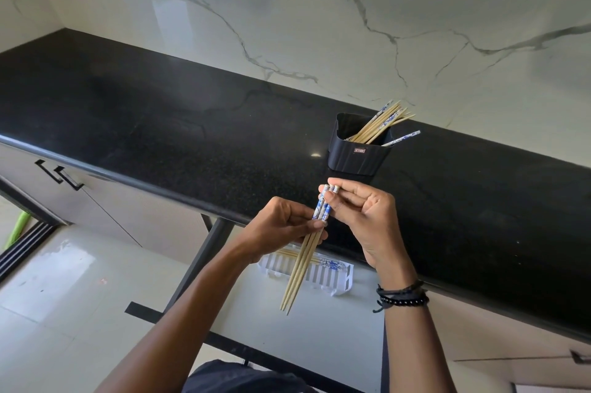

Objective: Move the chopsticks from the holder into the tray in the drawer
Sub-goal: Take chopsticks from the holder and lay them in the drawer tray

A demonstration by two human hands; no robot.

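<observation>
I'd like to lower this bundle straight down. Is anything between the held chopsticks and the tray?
Nothing visible. The held chopsticks, gripped by the left hand and pinched at the top by the right hand, point tips-down just above the tray. A few stored chopsticks lie flat in it, off to one side of the tips.

Head camera looks down, close over countertop [160, 123].

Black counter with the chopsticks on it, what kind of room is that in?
Most likely a home kitchen. A long black counter runs along a marble-look wall, cabinets with handles sit under it, and a holder of chopsticks stands on top.
</observation>
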